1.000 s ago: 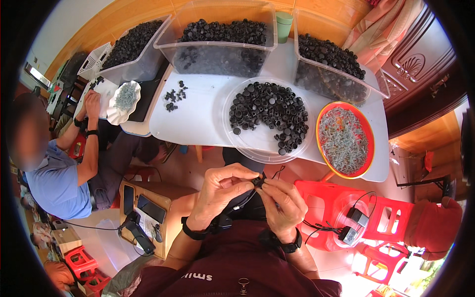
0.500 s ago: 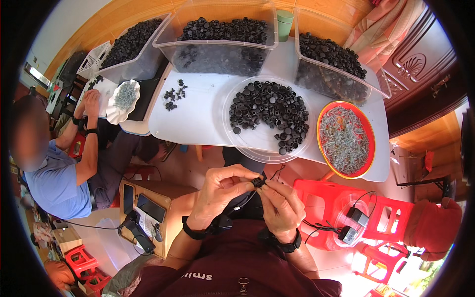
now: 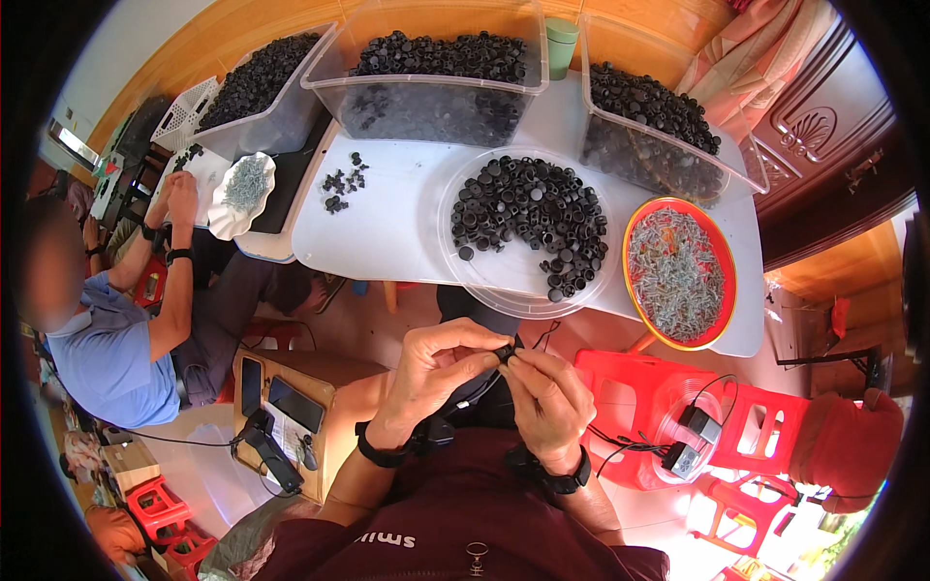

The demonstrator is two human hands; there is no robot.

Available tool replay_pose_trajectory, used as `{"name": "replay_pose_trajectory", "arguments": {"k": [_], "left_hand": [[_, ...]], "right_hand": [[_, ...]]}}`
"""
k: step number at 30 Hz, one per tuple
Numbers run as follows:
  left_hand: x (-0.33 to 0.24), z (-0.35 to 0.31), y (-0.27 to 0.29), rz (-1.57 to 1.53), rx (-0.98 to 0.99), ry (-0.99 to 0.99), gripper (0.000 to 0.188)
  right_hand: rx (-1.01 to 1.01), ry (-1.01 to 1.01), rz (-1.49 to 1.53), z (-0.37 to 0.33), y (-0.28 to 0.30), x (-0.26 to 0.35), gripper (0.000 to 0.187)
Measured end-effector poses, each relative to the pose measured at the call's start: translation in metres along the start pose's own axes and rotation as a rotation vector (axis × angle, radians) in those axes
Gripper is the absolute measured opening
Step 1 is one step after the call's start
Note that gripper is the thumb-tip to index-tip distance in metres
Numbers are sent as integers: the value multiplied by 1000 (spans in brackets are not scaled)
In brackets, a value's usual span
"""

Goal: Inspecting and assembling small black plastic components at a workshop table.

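A small black plastic part (image 3: 505, 353) is pinched between my two hands, in front of my chest and short of the table's near edge. My left hand (image 3: 441, 368) grips it from the left with thumb and forefinger. From the other side, the fingertips of my right hand (image 3: 550, 397) close on the same part. Its exact shape is mostly covered by the fingers. Beyond the hands, a round clear tray (image 3: 528, 298) holds many loose black plastic caps (image 3: 523, 208). To its right stands a red bowl with a yellow rim (image 3: 728, 281), full of small silvery screws (image 3: 675, 274).
Clear bins (image 3: 426, 111) of black parts line the table's back. A small cluster of parts (image 3: 344, 182) lies on the white tabletop (image 3: 378, 232). At left sits a co-worker (image 3: 116, 329) by a white dish of screws (image 3: 244, 194). A cardboard box with phones (image 3: 295, 407) and red stools (image 3: 620, 407) flank me.
Both hands keep their pinch on the small black part, with only a slight shift of the fingers. The view has moved very slightly.
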State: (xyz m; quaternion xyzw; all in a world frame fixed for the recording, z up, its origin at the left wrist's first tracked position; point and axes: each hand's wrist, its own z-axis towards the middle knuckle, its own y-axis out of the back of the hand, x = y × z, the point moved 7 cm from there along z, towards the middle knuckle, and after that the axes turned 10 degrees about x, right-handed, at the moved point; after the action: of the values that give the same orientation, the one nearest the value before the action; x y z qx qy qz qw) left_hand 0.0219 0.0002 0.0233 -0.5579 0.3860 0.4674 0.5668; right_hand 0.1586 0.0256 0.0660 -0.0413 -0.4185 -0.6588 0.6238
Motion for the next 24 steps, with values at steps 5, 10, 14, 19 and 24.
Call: {"name": "replay_pose_trajectory", "arguments": {"k": [5, 10, 14, 19, 24], "left_hand": [[-1, 2, 4, 56, 83, 14, 22], [2, 6, 6, 75, 115, 59, 19], [12, 4, 12, -37, 48, 152, 14], [19, 2, 14, 3, -42, 153, 13], [25, 1, 7, 54, -36, 152, 20]], "right_hand": [[52, -83, 20, 6, -2, -3, 25], [207, -175, 170, 12, -7, -14, 25], [244, -231, 214, 14, -10, -21, 23], [309, -210, 324, 14, -21, -29, 16], [331, -227, 289, 5, -29, -41, 17]]}}
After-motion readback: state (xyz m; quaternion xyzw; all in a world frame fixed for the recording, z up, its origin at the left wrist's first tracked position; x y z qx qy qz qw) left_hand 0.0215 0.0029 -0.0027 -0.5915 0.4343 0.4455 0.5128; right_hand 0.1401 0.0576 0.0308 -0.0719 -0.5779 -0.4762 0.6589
